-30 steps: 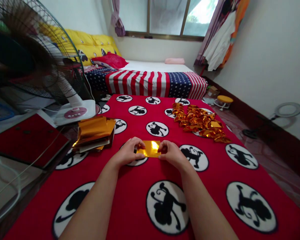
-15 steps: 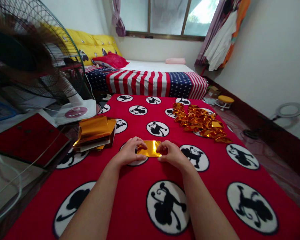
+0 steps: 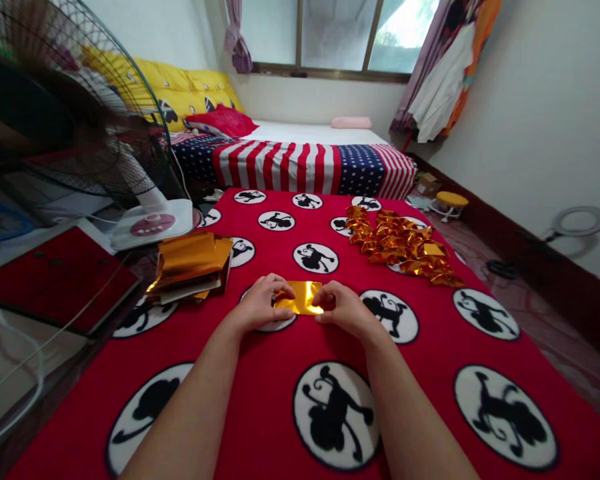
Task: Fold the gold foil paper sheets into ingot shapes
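Note:
A folded strip of shiny gold foil paper (image 3: 303, 298) lies flat on the red cloth (image 3: 260, 407) in front of me. My left hand (image 3: 261, 303) grips its left end, thumb at the near edge and fingers at the far edge. At the right end, my right hand (image 3: 341, 307) has its thumb and curled fingers around the strip. To the left rests a stack of gold foil sheets (image 3: 190, 263). Several folded gold foil pieces (image 3: 397, 243) lie in a heap at the far right of the cloth.
A running fan (image 3: 153, 217) stands at the left beside a red panel (image 3: 63, 277). Beyond the cloth is a bed with a stars-and-stripes cover (image 3: 290, 167). A yellow stool (image 3: 451, 200) and a ring light (image 3: 580, 221) are on the right.

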Tool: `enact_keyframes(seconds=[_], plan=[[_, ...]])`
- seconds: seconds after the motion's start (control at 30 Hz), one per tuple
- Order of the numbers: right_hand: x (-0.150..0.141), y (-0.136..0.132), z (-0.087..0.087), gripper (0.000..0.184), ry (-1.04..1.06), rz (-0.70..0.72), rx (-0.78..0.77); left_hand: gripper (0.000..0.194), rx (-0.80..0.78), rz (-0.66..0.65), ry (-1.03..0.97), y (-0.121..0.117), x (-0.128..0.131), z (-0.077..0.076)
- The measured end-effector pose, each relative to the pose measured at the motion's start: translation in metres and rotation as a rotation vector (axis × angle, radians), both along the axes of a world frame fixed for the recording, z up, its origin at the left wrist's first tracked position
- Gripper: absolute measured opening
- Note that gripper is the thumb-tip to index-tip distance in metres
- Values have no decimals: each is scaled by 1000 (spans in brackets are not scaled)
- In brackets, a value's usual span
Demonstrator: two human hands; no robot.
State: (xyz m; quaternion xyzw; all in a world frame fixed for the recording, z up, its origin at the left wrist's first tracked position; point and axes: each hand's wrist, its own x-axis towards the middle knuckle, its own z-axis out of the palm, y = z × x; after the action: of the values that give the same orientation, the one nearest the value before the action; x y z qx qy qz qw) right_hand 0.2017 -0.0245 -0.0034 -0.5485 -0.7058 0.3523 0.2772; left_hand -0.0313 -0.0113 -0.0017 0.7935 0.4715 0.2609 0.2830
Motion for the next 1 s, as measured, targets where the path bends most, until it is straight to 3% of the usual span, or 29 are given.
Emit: enact_keyframes(seconds=[0.2,0.4,0.7,0.87,1.0], plan=[[-2,3,-4,33,88,-56,-66,32,-25,-12,-21,0,-1,2],[-6,7,-9,47,142,-162,-19,27,-48,-15,-42,0,0,5],[-9,10,-11,33,61,-248,5,28,-73,2,-99,-2,-1,6],[-12,10,-12,17,23,-329,33,48,-62,110,-175,0,-1,2],[-12,9,-15,14,90,-368,52,66,-76,122,-203,0,0,0]])
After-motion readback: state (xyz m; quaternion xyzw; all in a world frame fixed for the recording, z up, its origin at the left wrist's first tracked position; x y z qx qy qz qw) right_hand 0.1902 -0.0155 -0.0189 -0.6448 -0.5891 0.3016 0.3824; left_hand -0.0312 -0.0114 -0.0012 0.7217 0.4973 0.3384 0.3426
